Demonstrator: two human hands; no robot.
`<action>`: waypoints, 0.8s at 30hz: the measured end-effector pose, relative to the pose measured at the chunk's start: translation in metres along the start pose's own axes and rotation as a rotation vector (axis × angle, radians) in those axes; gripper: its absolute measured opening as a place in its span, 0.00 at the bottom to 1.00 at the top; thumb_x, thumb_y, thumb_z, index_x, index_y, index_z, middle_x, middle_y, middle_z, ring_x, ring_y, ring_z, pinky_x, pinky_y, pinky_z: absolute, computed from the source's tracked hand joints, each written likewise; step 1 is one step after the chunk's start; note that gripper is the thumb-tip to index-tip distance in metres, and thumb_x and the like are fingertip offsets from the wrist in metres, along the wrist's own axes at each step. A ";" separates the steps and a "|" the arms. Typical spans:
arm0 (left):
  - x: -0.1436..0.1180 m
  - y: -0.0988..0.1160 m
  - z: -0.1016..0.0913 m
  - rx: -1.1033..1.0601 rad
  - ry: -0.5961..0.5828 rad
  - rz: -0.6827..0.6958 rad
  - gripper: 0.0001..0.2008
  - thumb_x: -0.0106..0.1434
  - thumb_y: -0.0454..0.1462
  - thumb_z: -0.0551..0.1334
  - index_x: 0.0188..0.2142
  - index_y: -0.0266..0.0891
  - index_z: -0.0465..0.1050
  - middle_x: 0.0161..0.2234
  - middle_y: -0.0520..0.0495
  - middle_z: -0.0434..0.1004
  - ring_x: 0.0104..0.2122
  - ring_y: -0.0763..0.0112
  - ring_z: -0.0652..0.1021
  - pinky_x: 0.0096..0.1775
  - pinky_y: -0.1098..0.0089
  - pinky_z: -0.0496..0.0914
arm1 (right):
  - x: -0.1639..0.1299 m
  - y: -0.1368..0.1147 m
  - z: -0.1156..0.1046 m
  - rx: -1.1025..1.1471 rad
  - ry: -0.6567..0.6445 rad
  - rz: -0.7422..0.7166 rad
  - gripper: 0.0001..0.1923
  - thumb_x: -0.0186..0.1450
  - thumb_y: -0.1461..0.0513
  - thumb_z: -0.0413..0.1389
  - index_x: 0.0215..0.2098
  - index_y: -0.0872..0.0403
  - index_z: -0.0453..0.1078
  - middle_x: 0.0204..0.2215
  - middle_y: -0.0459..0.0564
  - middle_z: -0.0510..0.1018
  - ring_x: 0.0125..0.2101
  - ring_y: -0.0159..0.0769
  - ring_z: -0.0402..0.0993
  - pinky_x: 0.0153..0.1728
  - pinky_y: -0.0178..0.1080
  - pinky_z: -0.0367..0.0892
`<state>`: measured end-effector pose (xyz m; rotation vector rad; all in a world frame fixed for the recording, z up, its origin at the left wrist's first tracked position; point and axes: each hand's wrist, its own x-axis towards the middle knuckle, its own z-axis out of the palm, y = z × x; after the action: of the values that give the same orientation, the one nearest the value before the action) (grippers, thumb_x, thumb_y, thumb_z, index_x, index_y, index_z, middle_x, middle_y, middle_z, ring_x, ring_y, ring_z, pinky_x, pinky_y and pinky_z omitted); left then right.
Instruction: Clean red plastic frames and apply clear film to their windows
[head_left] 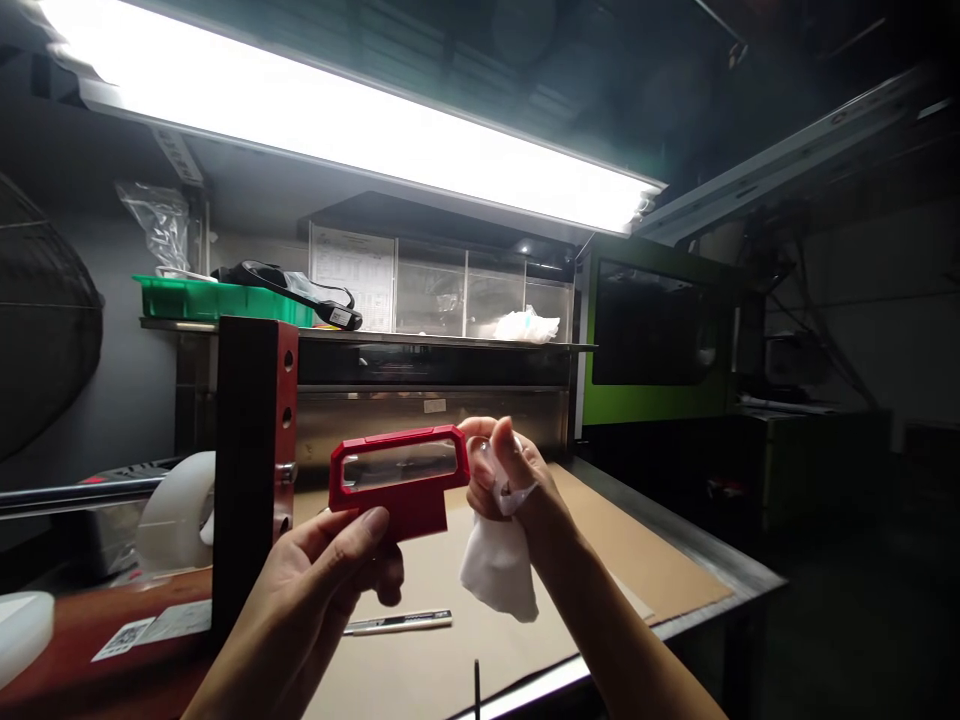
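In the head view, the red frame (420, 512) has its long axis running roughly from 9 to 3 o'clock, its 3 o'clock end slightly raised. It lies at 1 o'clock from the left hand (337, 560), which pinches its lower edge, and at 9 o'clock from the right hand (534, 478), which clasps a white cloth (499, 570), fingers at the frame's near end. Both hands are close to it, above the counter (592, 630).

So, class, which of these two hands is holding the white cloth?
The right hand: the white cloth hangs below it, whereas the left hand grips the red frame.
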<state>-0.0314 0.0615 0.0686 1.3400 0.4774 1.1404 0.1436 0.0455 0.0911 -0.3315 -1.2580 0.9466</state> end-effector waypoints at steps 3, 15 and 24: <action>0.000 0.000 -0.002 0.002 -0.028 0.002 0.14 0.53 0.46 0.68 0.20 0.40 0.72 0.17 0.53 0.70 0.21 0.75 0.67 0.26 0.76 0.65 | -0.001 -0.003 0.003 -0.039 0.009 0.011 0.16 0.59 0.53 0.63 0.26 0.58 0.68 0.14 0.37 0.61 0.12 0.18 0.51 0.12 0.24 0.49; -0.005 0.007 0.011 -0.098 -0.004 0.072 0.11 0.45 0.46 0.72 0.21 0.43 0.78 0.14 0.51 0.72 0.18 0.73 0.69 0.22 0.75 0.68 | -0.010 0.035 0.008 -0.396 -0.009 0.048 0.14 0.59 0.55 0.59 0.25 0.54 0.62 0.18 0.39 0.60 0.18 0.24 0.53 0.17 0.28 0.51; 0.005 0.015 0.005 -0.160 0.290 0.108 0.19 0.35 0.48 0.75 0.24 0.40 0.79 0.19 0.48 0.79 0.20 0.72 0.76 0.23 0.79 0.70 | -0.057 0.071 0.004 -1.095 -0.259 0.176 0.05 0.65 0.64 0.49 0.31 0.54 0.64 0.26 0.46 0.74 0.25 0.29 0.66 0.28 0.31 0.61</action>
<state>-0.0304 0.0605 0.0847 1.0769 0.5154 1.4424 0.1098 0.0437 0.0064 -1.2115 -1.9378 0.3562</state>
